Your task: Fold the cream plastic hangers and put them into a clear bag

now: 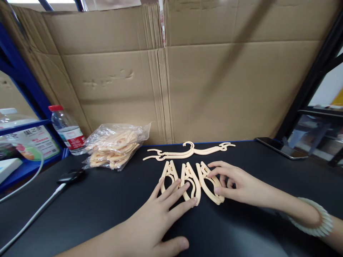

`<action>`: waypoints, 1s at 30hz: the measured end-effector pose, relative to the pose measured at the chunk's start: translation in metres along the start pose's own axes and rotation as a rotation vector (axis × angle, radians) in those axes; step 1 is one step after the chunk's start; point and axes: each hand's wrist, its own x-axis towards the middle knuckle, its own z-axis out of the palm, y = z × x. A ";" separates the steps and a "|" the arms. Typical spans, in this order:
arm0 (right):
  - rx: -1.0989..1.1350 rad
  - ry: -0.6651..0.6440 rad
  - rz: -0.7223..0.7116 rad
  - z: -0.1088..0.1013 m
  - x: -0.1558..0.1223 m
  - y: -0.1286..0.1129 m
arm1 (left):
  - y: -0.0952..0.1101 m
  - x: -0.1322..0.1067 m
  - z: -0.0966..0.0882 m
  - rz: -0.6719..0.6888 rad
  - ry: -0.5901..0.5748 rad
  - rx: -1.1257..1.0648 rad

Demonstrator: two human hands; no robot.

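Observation:
Three cream plastic folding hangers lie folded in a row on the black table [112, 214]. My left hand [158, 214] is spread out flat, its fingertips resting on the left folded hanger [174, 172] and the middle folded hanger [197, 189]. With thumb and forefinger, my right hand [238, 180] grips the edge of the right folded hanger [205, 182]; its other fingers curl inward. Behind the row lies an unfolded hanger [206, 151], its arms stretched sideways and its hook toward the cardboard.
A clear bag of folded hangers [115, 146] sits at the left, beside a red-capped bottle [66, 130]. A black device [71, 176] with a white cable is nearer. At the right back lies a phone [281, 147]. Cardboard [214, 89] walls off the back.

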 end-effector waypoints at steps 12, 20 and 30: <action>-0.147 0.013 -0.208 0.012 0.002 0.004 | -0.007 0.002 -0.015 0.018 -0.071 -0.023; -0.206 0.014 -0.250 0.013 0.002 0.001 | -0.008 0.003 -0.015 0.008 -0.080 -0.007; -0.197 0.029 -0.303 0.013 -0.001 -0.006 | -0.013 0.003 -0.012 0.011 -0.042 -0.028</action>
